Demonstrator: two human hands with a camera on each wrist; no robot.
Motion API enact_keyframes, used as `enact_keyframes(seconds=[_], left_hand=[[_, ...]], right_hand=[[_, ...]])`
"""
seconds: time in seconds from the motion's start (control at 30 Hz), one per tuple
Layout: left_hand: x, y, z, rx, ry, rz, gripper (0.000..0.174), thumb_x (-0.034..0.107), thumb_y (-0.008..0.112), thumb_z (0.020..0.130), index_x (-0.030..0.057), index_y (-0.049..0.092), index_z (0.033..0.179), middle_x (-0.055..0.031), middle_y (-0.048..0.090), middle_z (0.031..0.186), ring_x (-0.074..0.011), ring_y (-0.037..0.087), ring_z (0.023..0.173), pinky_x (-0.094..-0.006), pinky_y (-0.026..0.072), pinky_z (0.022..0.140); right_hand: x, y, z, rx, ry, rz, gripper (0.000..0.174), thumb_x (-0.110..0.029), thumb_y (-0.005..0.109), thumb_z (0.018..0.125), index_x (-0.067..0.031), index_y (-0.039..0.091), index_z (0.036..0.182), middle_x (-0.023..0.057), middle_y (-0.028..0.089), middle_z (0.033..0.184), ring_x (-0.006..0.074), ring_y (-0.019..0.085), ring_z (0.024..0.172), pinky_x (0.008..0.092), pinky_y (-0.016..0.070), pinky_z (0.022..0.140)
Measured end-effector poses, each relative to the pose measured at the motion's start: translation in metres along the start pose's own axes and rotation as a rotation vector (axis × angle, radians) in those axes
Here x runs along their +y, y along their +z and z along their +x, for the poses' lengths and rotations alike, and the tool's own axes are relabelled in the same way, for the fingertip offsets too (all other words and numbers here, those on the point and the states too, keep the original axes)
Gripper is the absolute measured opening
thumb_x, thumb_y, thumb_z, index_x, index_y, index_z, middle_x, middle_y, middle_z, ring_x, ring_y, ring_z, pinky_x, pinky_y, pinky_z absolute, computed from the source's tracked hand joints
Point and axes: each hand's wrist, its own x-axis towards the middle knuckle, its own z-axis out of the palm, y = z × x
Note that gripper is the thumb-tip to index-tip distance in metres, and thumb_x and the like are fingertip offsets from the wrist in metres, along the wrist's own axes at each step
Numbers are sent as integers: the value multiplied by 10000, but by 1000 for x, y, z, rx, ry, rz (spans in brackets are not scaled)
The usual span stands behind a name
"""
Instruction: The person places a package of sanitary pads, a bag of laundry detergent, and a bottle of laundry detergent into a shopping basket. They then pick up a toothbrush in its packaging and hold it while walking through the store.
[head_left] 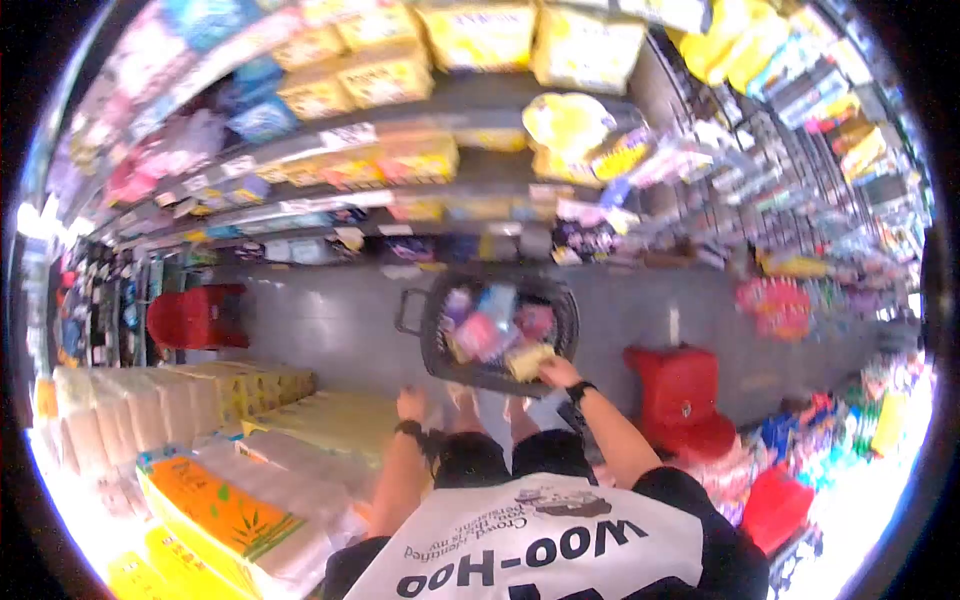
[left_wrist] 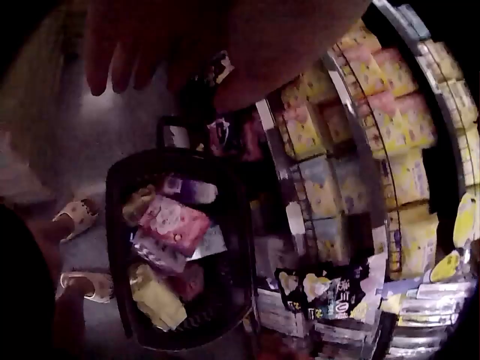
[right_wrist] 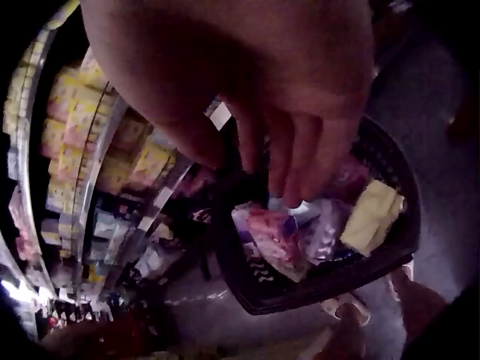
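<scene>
The right hand (head_left: pixel 558 371) is open above the basket (head_left: pixel 572 340), its fingers extended and a little spread, near the yellow pack (head_left: pixel 528 362), which lies inside next to other packs (head_left: pixel 482 335). The left hand (head_left: pixel 411 404) hangs beside the basket, apart from it, with fingers loose and slightly separated, holding nothing.
</scene>
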Motion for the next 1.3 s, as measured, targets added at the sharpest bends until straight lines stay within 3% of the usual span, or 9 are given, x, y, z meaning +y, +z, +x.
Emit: enact_keyframes(seconds=[0.03,0.13,0.17,0.27,0.37,0.43,0.7,1.07,1.3], left_hand=[[-11,-3,-4,49,9,1,552,427,553,725,-11,529,1060,-241,557,1017,-362,525,968,-407,412,823],[-37,-8,-9,61,-62,-176,512,391,545,738,-28,538,1033,-241,565,996,-365,531,956,-399,416,825],[-46,-7,-5,60,-46,-185,494,371,544,741,-36,539,1023,-239,566,993,-365,533,951,-399,416,826],[-24,-26,-33,179,-82,-251,403,255,547,781,-55,507,1035,-145,590,894,-239,571,807,-329,447,689],[-56,-4,-9,261,-8,-418,408,265,542,785,-57,508,1033,-160,581,947,-251,566,834,-330,444,717],[-32,-28,-32,267,8,-421,403,265,542,785,-51,514,1033,-165,573,980,-262,560,856,-336,437,740],[36,-117,-30,409,40,-432,394,239,542,763,-44,526,1037,-217,568,1007,-334,533,970,-365,417,810],[113,-316,149,549,353,-892,327,170,526,815,-27,509,1075,-140,566,1029,-217,540,935,-300,411,817],[105,-426,238,586,390,-935,307,175,492,855,8,499,1113,-92,542,1070,-191,511,975,-296,389,843]], right_hand=[[-8,-11,-8,2,168,112,214,-196,505,801,-1,593,800,52,571,633,132,538,541,263,424,490],[-33,-31,-17,132,224,201,225,-195,484,809,1,586,849,66,583,685,146,566,579,263,449,510],[-42,-36,-10,153,353,267,265,-137,503,825,12,504,1043,135,601,868,207,596,624,301,483,528],[-60,-38,10,147,230,290,239,-140,498,828,3,509,1020,153,594,883,218,595,630,319,492,523],[-83,-28,28,108,155,323,284,-232,493,835,-7,502,1009,92,582,881,204,583,669,307,489,587],[-92,-16,50,-12,87,402,184,-160,496,832,-12,525,938,117,601,805,190,580,626,282,431,462],[-220,32,60,-166,-102,124,269,-240,513,847,-1,526,969,60,619,842,135,578,654,274,444,547],[-421,114,115,-554,-586,-40,265,-139,494,868,-32,462,1108,60,544,1027,147,523,944,273,421,832],[-551,219,179,-677,-488,-109,277,-184,469,886,-50,452,1128,55,547,1013,153,527,936,286,420,823]])
